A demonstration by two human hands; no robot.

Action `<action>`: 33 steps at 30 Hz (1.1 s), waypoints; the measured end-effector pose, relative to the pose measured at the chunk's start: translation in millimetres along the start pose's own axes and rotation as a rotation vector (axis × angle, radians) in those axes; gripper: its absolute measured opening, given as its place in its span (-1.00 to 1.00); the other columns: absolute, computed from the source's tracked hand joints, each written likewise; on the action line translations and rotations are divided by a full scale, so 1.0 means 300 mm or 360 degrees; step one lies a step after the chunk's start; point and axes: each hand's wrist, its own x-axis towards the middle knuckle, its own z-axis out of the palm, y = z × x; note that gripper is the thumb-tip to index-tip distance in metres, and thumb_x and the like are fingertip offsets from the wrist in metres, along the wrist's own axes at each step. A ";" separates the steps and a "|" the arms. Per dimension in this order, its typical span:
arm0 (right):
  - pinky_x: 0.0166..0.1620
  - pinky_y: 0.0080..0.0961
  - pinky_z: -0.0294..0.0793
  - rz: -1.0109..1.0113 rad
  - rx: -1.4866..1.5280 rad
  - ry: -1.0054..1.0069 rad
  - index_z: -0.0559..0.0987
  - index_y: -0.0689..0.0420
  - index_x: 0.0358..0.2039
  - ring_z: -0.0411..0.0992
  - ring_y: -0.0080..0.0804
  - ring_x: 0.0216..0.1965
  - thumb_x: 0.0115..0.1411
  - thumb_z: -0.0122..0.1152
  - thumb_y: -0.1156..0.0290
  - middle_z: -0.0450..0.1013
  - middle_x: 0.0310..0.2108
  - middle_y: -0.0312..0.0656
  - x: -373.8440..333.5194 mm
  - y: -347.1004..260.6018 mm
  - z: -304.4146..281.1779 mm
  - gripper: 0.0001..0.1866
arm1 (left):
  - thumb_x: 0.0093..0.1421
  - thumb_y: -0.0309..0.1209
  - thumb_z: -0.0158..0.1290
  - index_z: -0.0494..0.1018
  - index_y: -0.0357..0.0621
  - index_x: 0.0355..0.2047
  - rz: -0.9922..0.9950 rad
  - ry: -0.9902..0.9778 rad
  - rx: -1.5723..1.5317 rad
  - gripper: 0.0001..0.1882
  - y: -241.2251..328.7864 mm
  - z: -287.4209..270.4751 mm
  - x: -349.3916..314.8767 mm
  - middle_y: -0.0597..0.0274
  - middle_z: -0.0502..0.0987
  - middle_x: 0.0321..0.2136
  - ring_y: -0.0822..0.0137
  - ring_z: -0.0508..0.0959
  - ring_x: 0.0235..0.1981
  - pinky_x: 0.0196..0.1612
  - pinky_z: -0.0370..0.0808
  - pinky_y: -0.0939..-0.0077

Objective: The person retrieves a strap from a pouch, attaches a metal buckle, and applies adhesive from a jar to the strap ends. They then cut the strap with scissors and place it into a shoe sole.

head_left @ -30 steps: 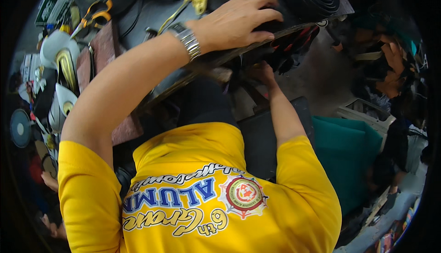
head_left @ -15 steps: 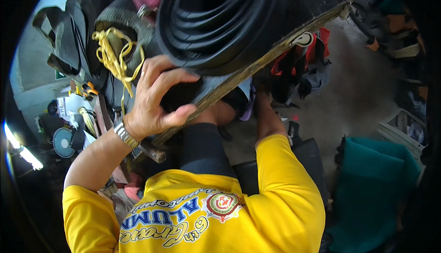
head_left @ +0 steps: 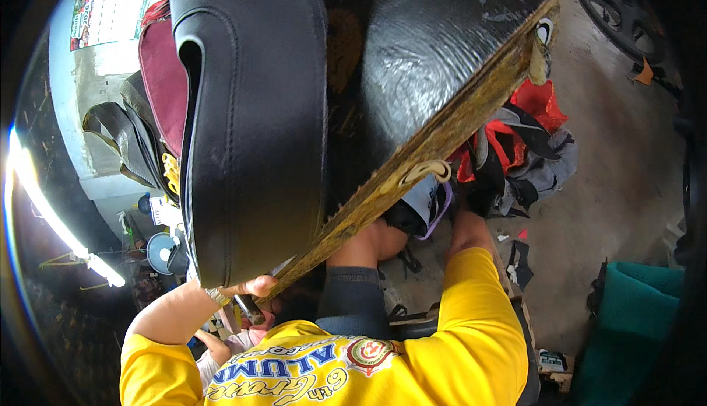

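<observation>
A large black leather-like piece (head_left: 258, 148) with a stitched seam stands tall over the left end of the dark worktable (head_left: 431, 67). My left hand (head_left: 254, 287) is at its lower end by the table's front edge. The thumb shows there, while the piece hides the other fingers. My right forearm (head_left: 470, 233) reaches down past the table's front edge. Its hand is lost among dark pieces beside a pile of red and black material (head_left: 508, 141), so its fingers cannot be made out. A light blue thing with a purple strap (head_left: 442, 211) lies left of that wrist.
The table has a rough wooden edge (head_left: 412, 155) with a pale loop (head_left: 427, 172) on it. A black wheel-like thing (head_left: 622, 8) is at the far right, a green folded sheet (head_left: 633, 325) at the lower right. Dark curved pieces (head_left: 121, 141) and a maroon item (head_left: 160, 85) are left.
My view has shifted; the black nested bands now show as a tall stitched side. My left hand's fingers, spread by the bands before, are now mostly covered. My right arm still reaches down.
</observation>
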 end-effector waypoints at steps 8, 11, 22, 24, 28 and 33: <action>0.07 0.04 0.51 0.0122 0.0149 0.0025 0.33 0.02 0.27 0.50 0.08 0.08 0.24 0.14 0.06 0.45 0.10 0.13 0.056 0.029 0.045 -0.38 | 0.15 -0.10 0.28 0.19 -0.13 0.33 -0.0092 -0.0111 0.0036 -0.17 0.033 -0.101 0.024 -0.09 0.30 0.27 -0.03 0.30 0.27 0.31 0.21 0.09; 0.07 0.05 0.51 0.0166 0.0189 0.0035 0.31 0.01 0.28 0.50 0.09 0.07 0.24 0.15 0.07 0.45 0.10 0.14 0.050 0.040 0.068 -0.36 | 0.14 -0.10 0.28 0.21 -0.14 0.31 -0.0114 -0.0120 0.0025 -0.18 0.034 -0.098 0.030 -0.09 0.31 0.25 -0.04 0.31 0.26 0.29 0.22 0.08; 0.04 0.11 0.51 0.0288 0.0412 0.0131 0.24 0.01 0.32 0.51 0.15 0.04 0.22 0.18 0.10 0.44 0.09 0.18 -0.046 -0.005 0.198 -0.31 | 0.10 -0.07 0.30 0.30 -0.16 0.23 -0.0127 -0.0123 0.0021 -0.23 0.016 -0.092 0.046 -0.09 0.34 0.20 -0.08 0.33 0.21 0.25 0.26 0.06; 0.04 0.12 0.51 0.0319 0.0484 0.0170 0.22 0.01 0.32 0.51 0.16 0.03 0.22 0.18 0.10 0.44 0.08 0.19 -0.088 -0.025 0.235 -0.30 | 0.09 -0.07 0.30 0.32 -0.16 0.21 -0.0123 -0.0109 0.0026 -0.24 0.004 -0.092 0.046 -0.09 0.34 0.20 -0.09 0.33 0.20 0.24 0.26 0.05; 0.03 0.14 0.51 0.0401 0.0629 0.0285 0.20 0.01 0.34 0.51 0.19 0.02 0.21 0.19 0.11 0.43 0.08 0.20 -0.191 -0.095 0.282 -0.28 | 0.08 -0.06 0.31 0.35 -0.17 0.18 -0.0091 -0.0045 0.0029 -0.26 -0.026 -0.080 0.039 -0.09 0.35 0.18 -0.11 0.34 0.18 0.22 0.28 0.04; 0.03 0.11 0.53 0.0791 0.0824 0.0373 0.17 0.03 0.38 0.50 0.22 0.04 0.16 0.30 0.18 0.42 0.06 0.32 -0.300 -0.175 0.204 -0.19 | 0.06 -0.05 0.32 0.39 -0.18 0.14 0.0039 0.0042 -0.0206 -0.28 -0.028 -0.027 0.053 -0.09 0.37 0.16 -0.13 0.35 0.15 0.20 0.29 0.03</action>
